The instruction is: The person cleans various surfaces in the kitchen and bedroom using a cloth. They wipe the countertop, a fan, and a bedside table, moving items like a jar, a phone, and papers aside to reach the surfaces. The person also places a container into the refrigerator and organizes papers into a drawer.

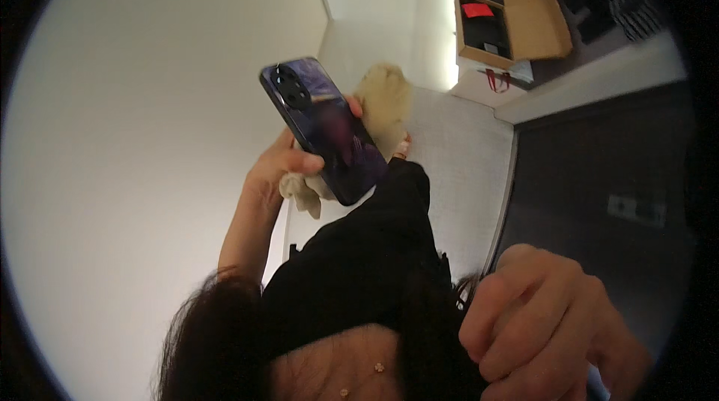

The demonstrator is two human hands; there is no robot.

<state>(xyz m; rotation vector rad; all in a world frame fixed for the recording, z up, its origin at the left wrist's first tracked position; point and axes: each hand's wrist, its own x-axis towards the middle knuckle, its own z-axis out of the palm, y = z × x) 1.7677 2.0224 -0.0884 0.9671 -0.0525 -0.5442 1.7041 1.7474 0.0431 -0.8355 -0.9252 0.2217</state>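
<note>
A smartphone (331, 137) in a dark purple patterned case is gripped in my left hand (281, 162), its camera bump facing up towards the view. The thumb lies along one long edge and a fingertip shows at the other. Against the same hand, partly behind the phone, is a bunched cream-coloured cloth or soft item (303, 190). My right hand (539, 322) is raised close to the camera at the lower right, its fingers curled; whether anything is inside them is hidden. Beyond the phone, a fluffy cream item (385, 100) shows near a foot.
An open cardboard box (486, 57) with dark contents and a red piece stands on a dark surface at the upper right. Beside it lie striped dark fabric (635, 5) and a bag with red handles (498, 81). A pale wall (140, 120) rises left, a dark door-like panel (590, 159) right.
</note>
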